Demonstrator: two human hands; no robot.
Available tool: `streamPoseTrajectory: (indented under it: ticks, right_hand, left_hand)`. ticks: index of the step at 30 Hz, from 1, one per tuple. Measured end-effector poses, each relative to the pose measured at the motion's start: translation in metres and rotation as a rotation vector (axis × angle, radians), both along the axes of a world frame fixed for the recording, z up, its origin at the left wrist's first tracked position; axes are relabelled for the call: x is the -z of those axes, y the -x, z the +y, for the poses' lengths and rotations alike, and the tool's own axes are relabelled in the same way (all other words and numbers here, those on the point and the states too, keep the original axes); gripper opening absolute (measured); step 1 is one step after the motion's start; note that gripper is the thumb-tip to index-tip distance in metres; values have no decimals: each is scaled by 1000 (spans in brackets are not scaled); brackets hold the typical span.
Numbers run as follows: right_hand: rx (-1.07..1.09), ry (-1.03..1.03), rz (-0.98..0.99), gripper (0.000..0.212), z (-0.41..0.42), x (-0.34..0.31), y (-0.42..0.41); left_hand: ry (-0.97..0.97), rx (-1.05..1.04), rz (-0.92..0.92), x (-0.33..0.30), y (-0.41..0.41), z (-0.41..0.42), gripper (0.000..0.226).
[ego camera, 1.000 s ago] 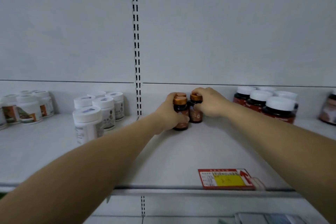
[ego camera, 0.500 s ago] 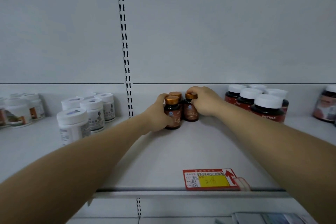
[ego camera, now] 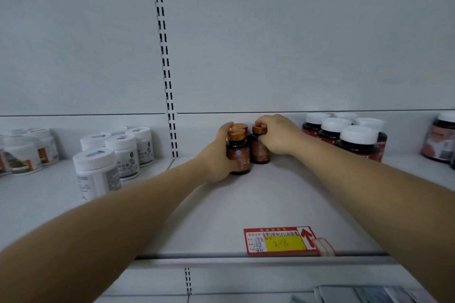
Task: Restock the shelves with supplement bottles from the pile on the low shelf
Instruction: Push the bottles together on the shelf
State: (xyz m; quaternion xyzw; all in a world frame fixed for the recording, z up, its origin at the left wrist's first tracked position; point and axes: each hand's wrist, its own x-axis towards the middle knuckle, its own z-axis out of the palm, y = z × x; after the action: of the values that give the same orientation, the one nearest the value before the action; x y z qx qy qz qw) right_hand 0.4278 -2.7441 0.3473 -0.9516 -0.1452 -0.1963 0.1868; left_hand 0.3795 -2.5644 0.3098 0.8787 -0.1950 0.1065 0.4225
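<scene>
At the back of the white shelf [ego camera: 246, 204], near the slotted upright [ego camera: 165, 56], we see three small amber bottles with copper-coloured caps standing upright in a tight cluster. Our left hand [ego camera: 216, 162] is wrapped round the front amber bottle [ego camera: 238, 155], thumb up near its cap, fingers hidden behind it. Our right hand [ego camera: 278, 135] grasps the right amber bottle [ego camera: 260, 147] from above, fingers curled over its cap. A third copper cap [ego camera: 240, 127] shows just behind the front bottle; its body is hidden. Both held bottles rest on the shelf surface, touching or nearly so.

Left of the upright we note a group of white tubs [ego camera: 118, 150] with white lids. To the right stand dark bottles with white caps [ego camera: 349, 135]. A red and yellow price tag [ego camera: 278, 241] lies at the shelf's front edge.
</scene>
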Motion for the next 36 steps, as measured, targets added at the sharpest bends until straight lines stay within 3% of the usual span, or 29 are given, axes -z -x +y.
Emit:
streamPoseTrajectory:
  ticks: [7, 10, 12, 15, 22, 24, 27, 33, 36]
  right_hand:
    - [-3, 17, 7, 42, -3, -1, 1]
    - [-16, 4, -4, 45, -1, 0, 4]
    - [-30, 38, -14, 39, 1, 0, 4]
    - [-36, 113, 14, 24, 0, 2, 4]
    - [-53, 81, 43, 30, 0, 1, 5]
    - [-50, 52, 57, 44, -1, -6, 7]
    - [-37, 33, 15, 49, -3, -20, 10]
    - [-88, 67, -49, 51, 21, -59, 13]
    - [-125, 58, -38, 53, 54, -66, 23]
  left_hand:
    - [26, 55, -28, -3, 0, -5, 82]
    - [25, 54, 3, -1, 1, -4, 92]
    - [10, 44, 17, 0, 2, -3, 97]
    - [21, 53, 13, 2, -1, -3, 84]
    - [0, 30, 9, 1, -2, -5, 84]
    - [-38, 21, 14, -2, -1, -5, 92]
    - [-137, -42, 20, -14, 7, -3, 101]
    - [-448, -247, -187, -64, 43, 28, 70]
    - [-482, -340, -204, -85, 65, 63, 62]
